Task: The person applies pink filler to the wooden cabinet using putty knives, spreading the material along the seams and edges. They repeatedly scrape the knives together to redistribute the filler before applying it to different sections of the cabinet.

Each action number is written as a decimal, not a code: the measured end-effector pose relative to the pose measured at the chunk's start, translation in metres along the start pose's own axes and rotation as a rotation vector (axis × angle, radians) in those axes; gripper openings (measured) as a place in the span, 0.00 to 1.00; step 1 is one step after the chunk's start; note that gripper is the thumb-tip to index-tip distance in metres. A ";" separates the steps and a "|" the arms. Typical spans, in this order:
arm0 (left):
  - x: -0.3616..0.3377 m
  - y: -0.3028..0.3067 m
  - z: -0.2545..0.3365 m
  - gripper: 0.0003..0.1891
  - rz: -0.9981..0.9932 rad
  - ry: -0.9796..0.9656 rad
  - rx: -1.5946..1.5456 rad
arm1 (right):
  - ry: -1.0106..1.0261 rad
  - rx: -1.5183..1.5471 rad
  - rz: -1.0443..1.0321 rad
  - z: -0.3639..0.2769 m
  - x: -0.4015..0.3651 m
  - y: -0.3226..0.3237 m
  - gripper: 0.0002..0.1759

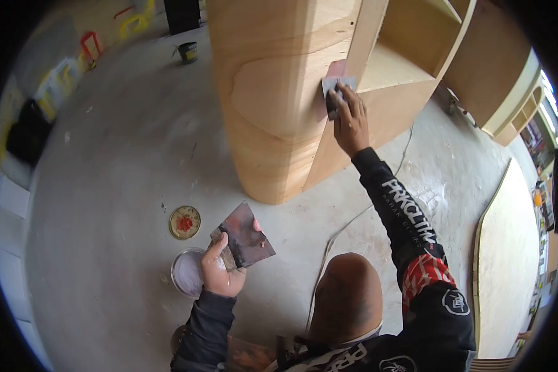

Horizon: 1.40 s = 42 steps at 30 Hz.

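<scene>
My right hand (348, 118) grips a putty knife (330, 87) whose wide blade lies against the front of a plywood cabinet (273, 93). Pink filler (336, 68) is smeared on the wood around that blade. Lower down, my left hand (222, 266) is closed around a second, broad putty knife (248, 239), held away from the cabinet. Dark and pinkish smears cover its metal face, with a pink lump of filler at its right edge. Beside my left wrist, an open tub of pale putty (188, 273) stands on the floor.
A round lid with red residue (185, 222) lies near the tub. A cable (353, 218) runs across the concrete floor. A curved wooden panel (508, 260) lies at the right. Farther back stand a small dark bucket (188, 53) and another wooden cabinet (487, 62).
</scene>
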State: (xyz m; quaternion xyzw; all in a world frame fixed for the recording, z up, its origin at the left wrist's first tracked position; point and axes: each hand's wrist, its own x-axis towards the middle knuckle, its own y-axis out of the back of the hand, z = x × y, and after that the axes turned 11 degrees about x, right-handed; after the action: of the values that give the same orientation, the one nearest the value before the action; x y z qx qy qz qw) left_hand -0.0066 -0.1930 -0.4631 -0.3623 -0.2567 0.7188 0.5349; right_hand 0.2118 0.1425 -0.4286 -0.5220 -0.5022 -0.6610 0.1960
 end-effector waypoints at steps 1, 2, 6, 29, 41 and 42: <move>0.000 0.001 -0.001 0.20 0.021 0.007 -0.005 | -0.004 -0.018 -0.030 0.001 -0.014 -0.004 0.33; 0.000 0.003 -0.003 0.20 0.023 0.010 -0.005 | -0.013 -0.025 -0.071 0.002 -0.027 -0.008 0.33; 0.002 0.003 -0.006 0.21 0.039 0.039 -0.015 | -0.083 0.015 -0.199 0.006 -0.078 -0.021 0.31; -0.003 -0.016 0.002 0.19 -0.026 -0.099 -0.197 | -1.312 1.444 -0.364 -0.187 -0.084 0.082 0.22; -0.031 -0.044 -0.049 0.15 -0.006 0.224 -0.322 | -2.041 1.558 -0.179 -0.213 -0.067 0.056 0.27; -0.032 -0.046 -0.049 0.14 0.005 0.211 -0.295 | -2.066 1.469 -0.171 -0.225 -0.061 0.055 0.28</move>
State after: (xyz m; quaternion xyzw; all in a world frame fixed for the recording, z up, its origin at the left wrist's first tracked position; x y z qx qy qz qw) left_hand 0.0645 -0.2108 -0.4496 -0.5106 -0.3009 0.6327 0.4983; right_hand 0.1665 -0.0920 -0.4463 -0.5273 -0.6995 0.4746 -0.0862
